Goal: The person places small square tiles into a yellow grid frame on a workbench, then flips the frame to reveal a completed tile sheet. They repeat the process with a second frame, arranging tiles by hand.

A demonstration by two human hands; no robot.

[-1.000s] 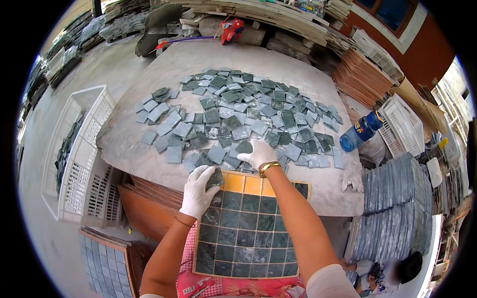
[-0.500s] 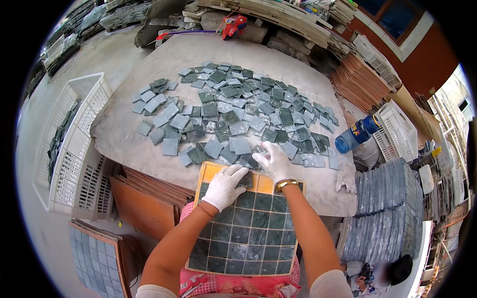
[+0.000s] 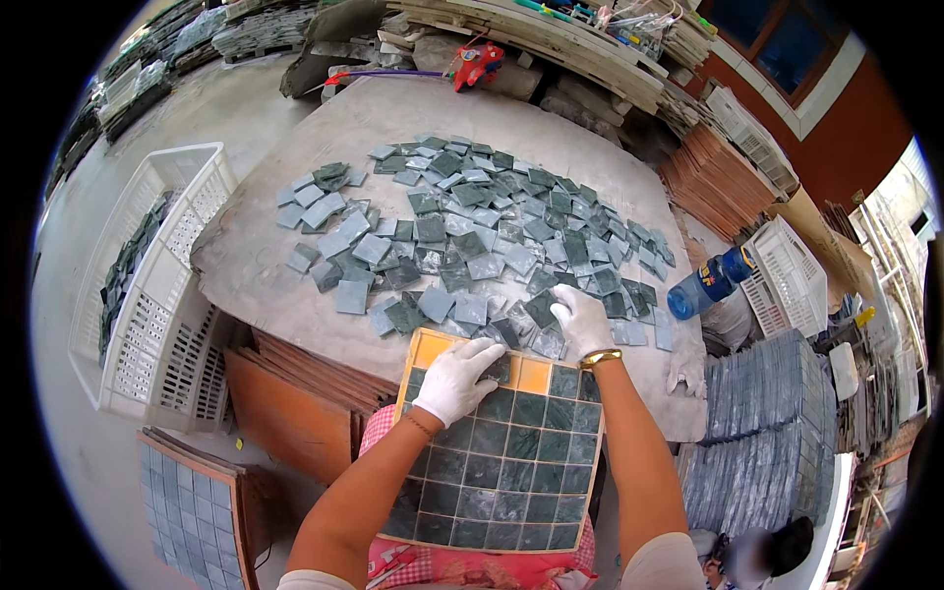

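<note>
A small green stone tile is pinched by the left hand at the tray, 12 o'clock edge. Right hand rests spread on the loose tiles on the worktop. Judged rigid, light, chippable; best gripped by opposite edges.

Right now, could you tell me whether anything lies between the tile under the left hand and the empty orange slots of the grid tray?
Nothing visible does: the left hand presses the tile at the tray's top row, with bare orange cells beside it.

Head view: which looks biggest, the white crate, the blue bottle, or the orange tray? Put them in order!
1. White crate, at the left
2. Orange tray, close behind; it sits nearer the camera, so this order is unsure
3. Blue bottle, clearly smallest
</note>
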